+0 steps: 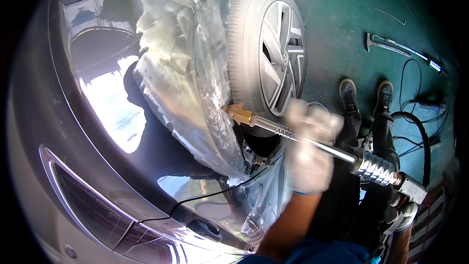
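Observation:
A slide-hammer dent puller [342, 152] slants across the view, with a brass-coloured head, a bare steel rod and a ribbed metal weight. Its copper tip [231, 110] meets the sanded bare-metal panel [188, 68] beside the wheel arch of a dark car. My right hand [406, 216], gloved, is wrapped round the grip at the tool's rear end. My left hand [312, 149], in a pale glove, is at the middle of the rod. Motion smears its fingers, so whether they hold the rod is unclear.
The car wheel [286, 58] stands just beyond the tool tip. A thin black cable [205, 196] crosses the bodywork, and clear plastic sheeting [266, 200] hangs below the arch. A thick black hose [421, 134] runs from the tool. A hammer [386, 46] and more cables lie on the green floor.

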A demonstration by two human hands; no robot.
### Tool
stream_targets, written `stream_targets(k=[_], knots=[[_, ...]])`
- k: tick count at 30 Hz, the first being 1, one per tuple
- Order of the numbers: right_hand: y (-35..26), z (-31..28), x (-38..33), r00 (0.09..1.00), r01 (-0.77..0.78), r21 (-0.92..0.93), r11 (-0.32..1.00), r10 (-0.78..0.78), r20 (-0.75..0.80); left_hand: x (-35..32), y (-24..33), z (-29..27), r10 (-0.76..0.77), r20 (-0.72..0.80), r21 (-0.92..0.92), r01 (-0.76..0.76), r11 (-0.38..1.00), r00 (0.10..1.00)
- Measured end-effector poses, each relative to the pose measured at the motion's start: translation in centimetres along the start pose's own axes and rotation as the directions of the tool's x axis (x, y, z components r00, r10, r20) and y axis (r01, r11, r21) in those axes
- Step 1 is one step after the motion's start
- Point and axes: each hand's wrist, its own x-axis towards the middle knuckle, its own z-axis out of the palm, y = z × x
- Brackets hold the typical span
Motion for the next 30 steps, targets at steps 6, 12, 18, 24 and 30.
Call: stream_targets(k=[6,12,18,24,30], knots=[[-0.7,3.8,1.4,0.994,-0.084,0.147,0.986,0.071,0.088,-2.8,-3.4,1.9,-0.259,-0.173,0.081,0.276,0.958,0.95],[-0.6,4.2,1.7,0.992,-0.052,0.15,0.987,0.034,0.125,-3.8,-3.9,-0.2,-0.28,-0.052,0.104,0.284,0.953,0.959],[-0.5,4.3,1.1,0.99,-0.061,0.195,0.979,0.034,0.136,-1.2,-0.3,0.3,-0.062,-0.098,0.184,0.079,0.98,0.993],[-0.8,4.2,2.0,0.974,-0.085,0.088,0.993,0.064,0.217,4.7,9.3,-1.2,-0.095,0.086,-0.065,0.101,0.993,0.992],[0.6,0.7,1.2,0.976,-0.045,0.063,0.997,0.03,0.214,6.0,8.4,-2.2,0.037,0.39,-0.364,0.117,0.924,0.92]])
